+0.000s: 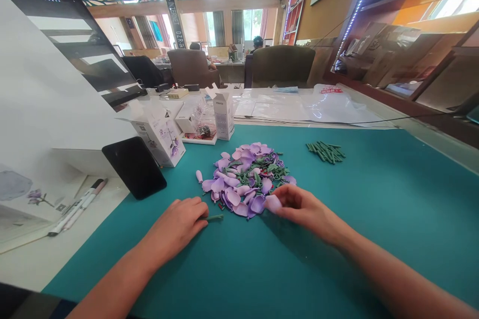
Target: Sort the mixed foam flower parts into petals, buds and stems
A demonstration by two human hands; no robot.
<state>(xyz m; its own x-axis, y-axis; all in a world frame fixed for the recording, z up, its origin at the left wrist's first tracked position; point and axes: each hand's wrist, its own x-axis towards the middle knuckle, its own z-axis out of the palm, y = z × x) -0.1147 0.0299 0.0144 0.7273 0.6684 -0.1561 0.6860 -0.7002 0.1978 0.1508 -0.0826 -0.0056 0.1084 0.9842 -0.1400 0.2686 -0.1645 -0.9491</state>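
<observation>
A heap of purple and pink plastic petals [232,194], mixed with green leaf-like pieces [245,177], lies on the green mat [239,269]. At the heap's front right edge, my right hand [299,204] pinches a pale purple petal [273,203] between thumb and fingers. To the left of the heap, my left hand [183,217] rests low over the mat, fingers curled round a thin green stem piece [215,218] whose end sticks out to the right. A single pale petal piece [199,176] lies apart at the heap's left.
Several green sticks [327,152] are piled at the right. A black tablet [133,167] lies at the left beside an opened flower-print box [160,134]. Another white box [223,114] stands behind the heap. Markers [78,207] lie far left. Clear plastic bags [337,104] cover the back.
</observation>
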